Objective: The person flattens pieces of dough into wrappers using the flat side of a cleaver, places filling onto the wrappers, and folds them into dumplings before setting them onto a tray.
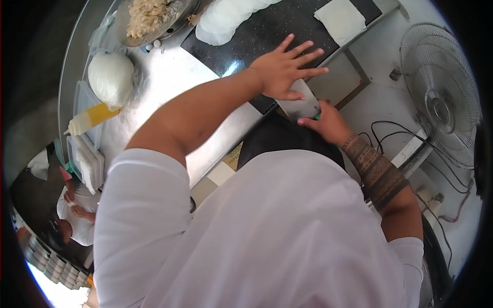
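Note:
My left hand (285, 68) is stretched out palm down, fingers spread, over the near edge of a dark speckled board (277, 31). Its thumb side overlaps a broad, pale grey, blade-like piece (298, 102); whether they touch, I cannot tell. From the other side, my right hand (328, 123) has its fingers closed around the lower end of this piece, where a bit of green shows. Overlapping thin white round wrappers (221, 23) lie in a row on the board. A folded white cloth (341, 21) rests at the board's right end.
On the steel table (169, 72) stand a metal bowl (192, 10) of shredded filling (146, 18), a bagged white mass (110, 79), a yellow squeeze bottle (92, 119) and stacked white trays (87, 159). A fan (439, 97) and cables are at right. Another person (79, 205) appears at lower left.

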Demonstrator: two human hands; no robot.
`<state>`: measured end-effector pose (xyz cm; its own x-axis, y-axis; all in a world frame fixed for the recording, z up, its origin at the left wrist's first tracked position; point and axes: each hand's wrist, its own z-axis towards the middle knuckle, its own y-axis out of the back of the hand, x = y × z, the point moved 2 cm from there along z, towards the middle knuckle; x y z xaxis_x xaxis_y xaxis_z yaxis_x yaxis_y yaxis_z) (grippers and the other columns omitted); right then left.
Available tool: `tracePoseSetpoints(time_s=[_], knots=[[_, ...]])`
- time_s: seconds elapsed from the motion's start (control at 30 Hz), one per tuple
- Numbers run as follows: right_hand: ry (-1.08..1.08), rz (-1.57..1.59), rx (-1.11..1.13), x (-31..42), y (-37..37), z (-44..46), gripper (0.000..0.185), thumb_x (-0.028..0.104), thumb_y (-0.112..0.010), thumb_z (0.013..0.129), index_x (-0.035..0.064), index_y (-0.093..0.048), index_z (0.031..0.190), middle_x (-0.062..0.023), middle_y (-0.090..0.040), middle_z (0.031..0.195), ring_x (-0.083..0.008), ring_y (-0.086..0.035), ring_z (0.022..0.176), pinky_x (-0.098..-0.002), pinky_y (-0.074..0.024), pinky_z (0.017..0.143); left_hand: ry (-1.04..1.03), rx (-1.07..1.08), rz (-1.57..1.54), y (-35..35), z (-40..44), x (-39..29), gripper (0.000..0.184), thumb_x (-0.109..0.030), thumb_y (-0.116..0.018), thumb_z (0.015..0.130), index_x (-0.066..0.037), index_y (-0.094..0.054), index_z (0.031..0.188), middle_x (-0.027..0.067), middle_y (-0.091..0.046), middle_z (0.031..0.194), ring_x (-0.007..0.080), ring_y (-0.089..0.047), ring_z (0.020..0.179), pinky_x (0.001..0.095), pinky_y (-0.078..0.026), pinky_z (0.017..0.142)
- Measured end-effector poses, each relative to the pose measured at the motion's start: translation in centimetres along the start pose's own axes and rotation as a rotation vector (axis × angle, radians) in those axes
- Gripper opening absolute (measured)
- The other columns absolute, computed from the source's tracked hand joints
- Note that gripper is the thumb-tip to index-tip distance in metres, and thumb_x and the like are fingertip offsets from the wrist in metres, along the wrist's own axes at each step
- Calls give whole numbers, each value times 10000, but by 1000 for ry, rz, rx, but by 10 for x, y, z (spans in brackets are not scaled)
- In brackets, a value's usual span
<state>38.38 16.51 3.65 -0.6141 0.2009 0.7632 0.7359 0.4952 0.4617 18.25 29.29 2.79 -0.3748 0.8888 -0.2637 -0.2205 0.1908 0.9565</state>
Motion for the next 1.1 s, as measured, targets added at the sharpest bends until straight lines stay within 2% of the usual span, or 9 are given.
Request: tracePoseSetpoints(time_s=[0.23, 0.4, 0.5, 0.57, 0.63, 0.87, 0.9, 0.97, 1.1], knots=[[-4, -109, 13, 3, 68, 60, 654, 346, -869, 849, -44, -598, 1298, -206, -722, 1149, -331, -706, 1084, -426, -543, 943, 116, -15, 103, 36, 47, 38, 981, -681, -639, 861, -194, -325, 1652, 284, -252, 1691, 494, -246, 1555, 707, -167, 1229], [14, -178, -33, 39, 68, 69, 611, 323, -880, 834, -35, -633, 1264, -194, -735, 1119, -305, -718, 1049, -419, -554, 927, 90, -71, 172, 47, 39, 62, 957, -672, -643, 861, -193, -355, 1639, 287, -263, 1684, 498, -277, 1539, 694, -186, 1229], [74, 159, 11, 3, 12, 42, 604, 302, -891, 813, -18, -650, 1265, -198, -738, 1159, -300, -717, 1095, -419, -550, 953, -5, -133, 114, 28, 7, 43, 922, -692, -636, 870, -317, -328, 1653, 170, -230, 1733, 410, -221, 1594, 663, -148, 1259], [-26, 1, 76, 17, -3, 9, 639, 319, -892, 809, -37, -635, 1274, -236, -721, 1178, -345, -700, 1135, -423, -534, 984, 86, 73, 108, 7, -21, 10, 916, -700, -633, 872, -309, -342, 1648, 170, -230, 1733, 400, -222, 1595, 654, -146, 1263], [-81, 213, 119, -7, -14, -4, 675, 339, -890, 814, -44, -613, 1295, -250, -711, 1191, -371, -689, 1150, -425, -532, 989, 37, -8, -24, 3, -9, -4, 909, -696, -634, 871, -309, -352, 1644, 174, -244, 1727, 399, -231, 1592, 656, -151, 1262], [49, 26, -13, -28, 65, 56, 673, 378, -876, 835, -33, -598, 1290, -217, -714, 1155, -325, -689, 1095, -410, -535, 959, 108, -81, 157, 2, 63, 43, 893, -669, -636, 870, -360, -325, 1648, 144, -230, 1737, 402, -195, 1601, 679, -133, 1256], [110, -4, -43, -29, 70, 67, 665, 401, -867, 847, -35, -604, 1275, -195, -717, 1114, -285, -686, 1061, -393, -535, 939, 79, -197, 370, 12, 65, 48, 729, -602, -623, 921, -295, -485, 1568, 185, -463, 1606, 390, -426, 1493, 613, -315, 1208], [68, -264, 30, 7, 99, 84, 646, 406, -837, 877, -39, -593, 1277, -220, -713, 1106, -319, -687, 1043, -400, -540, 917, 150, -160, 165, 23, 65, 65, 885, -624, -626, 903, -190, -370, 1631, 297, -287, 1667, 499, -308, 1524, 680, -203, 1230], [94, -331, -46, 15, 103, 81, 565, 412, -770, 934, -61, -585, 1180, -286, -698, 1113, -450, -683, 1051, -499, -538, 885, 469, -372, 99, 34, 54, 68, 809, -544, -620, 942, -178, -382, 1623, 308, -281, 1663, 505, -323, 1512, 657, -219, 1234]])
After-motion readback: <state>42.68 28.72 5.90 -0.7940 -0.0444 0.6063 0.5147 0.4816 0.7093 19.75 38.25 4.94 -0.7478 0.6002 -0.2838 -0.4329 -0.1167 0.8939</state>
